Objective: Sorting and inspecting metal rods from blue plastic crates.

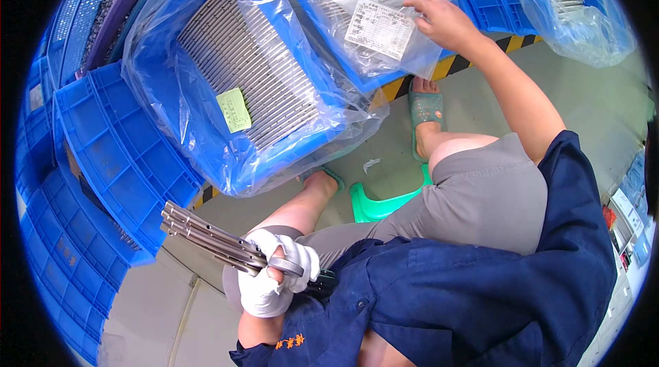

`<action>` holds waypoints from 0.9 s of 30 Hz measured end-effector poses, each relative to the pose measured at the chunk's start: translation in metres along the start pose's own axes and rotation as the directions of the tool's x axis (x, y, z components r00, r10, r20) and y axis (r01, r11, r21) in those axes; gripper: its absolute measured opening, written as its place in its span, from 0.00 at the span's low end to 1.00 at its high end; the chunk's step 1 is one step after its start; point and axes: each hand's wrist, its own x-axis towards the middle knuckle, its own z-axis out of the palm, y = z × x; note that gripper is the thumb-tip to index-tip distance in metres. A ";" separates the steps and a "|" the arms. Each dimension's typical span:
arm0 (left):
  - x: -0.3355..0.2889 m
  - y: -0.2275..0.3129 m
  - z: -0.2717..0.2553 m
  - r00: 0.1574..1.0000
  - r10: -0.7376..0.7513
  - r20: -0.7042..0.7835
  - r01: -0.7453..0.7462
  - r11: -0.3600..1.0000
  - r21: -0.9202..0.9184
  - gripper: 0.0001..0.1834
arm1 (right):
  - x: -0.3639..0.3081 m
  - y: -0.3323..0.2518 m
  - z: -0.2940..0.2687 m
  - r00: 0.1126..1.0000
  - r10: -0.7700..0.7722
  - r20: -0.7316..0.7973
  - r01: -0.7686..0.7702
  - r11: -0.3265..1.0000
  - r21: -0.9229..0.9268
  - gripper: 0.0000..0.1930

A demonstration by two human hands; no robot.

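My left hand (278,274), in a white glove with bare fingertips showing, is closed round a bundle of metal rods (213,237) with small holes along them. A knurled metal ring (286,266) sits at the fingers of that hand. My bare right hand (443,22) reaches over the far middle blue crate (371,82). Its fingers pinch the clear plastic (424,58) beside a printed white paper slip (379,27). Under that plastic lie more metal rods (336,14), partly hidden.
A plastic-lined blue crate (322,137) holds rows of metal rods (240,58) and a green note (234,110). Blue crates (123,154) stand at left. Another bagged crate (570,17) is at far right. A green stool (384,209) and black-yellow floor tape (453,65) lie near my legs.
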 end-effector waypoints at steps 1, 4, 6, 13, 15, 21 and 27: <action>0.000 0.000 0.000 1.000 0.002 0.003 -0.002 1.000 0.002 0.13 | 0.001 -0.005 -0.001 1.000 -0.003 -0.006 0.003 1.000 0.024 0.16; -0.001 0.001 0.000 1.000 -0.002 -0.013 0.002 1.000 0.020 0.13 | 0.003 -0.010 0.002 0.997 -0.053 -0.052 0.055 0.998 0.037 0.15; 0.000 0.000 0.000 1.000 -0.004 -0.010 0.004 1.000 0.018 0.13 | 0.003 -0.013 0.005 0.995 -0.084 -0.060 0.087 0.995 0.040 0.15; -0.001 -0.001 0.000 1.000 -0.005 -0.010 0.005 1.000 0.021 0.14 | 0.007 -0.021 0.017 0.988 -0.145 0.044 0.146 0.989 -0.013 0.15; 0.000 -0.001 0.000 1.000 -0.007 -0.009 0.007 1.000 0.018 0.14 | 0.007 -0.029 0.023 0.970 -0.226 0.086 0.233 0.969 -0.087 0.16; 0.001 -0.001 0.001 1.000 -0.007 -0.028 0.007 1.000 0.022 0.15 | -0.006 -0.009 0.053 0.926 -0.152 0.345 0.267 0.911 -0.315 0.17; 0.000 0.001 0.000 1.000 -0.002 -0.031 0.003 1.000 0.021 0.15 | -0.001 -0.009 0.055 0.994 0.097 0.053 -0.093 0.993 -0.071 0.15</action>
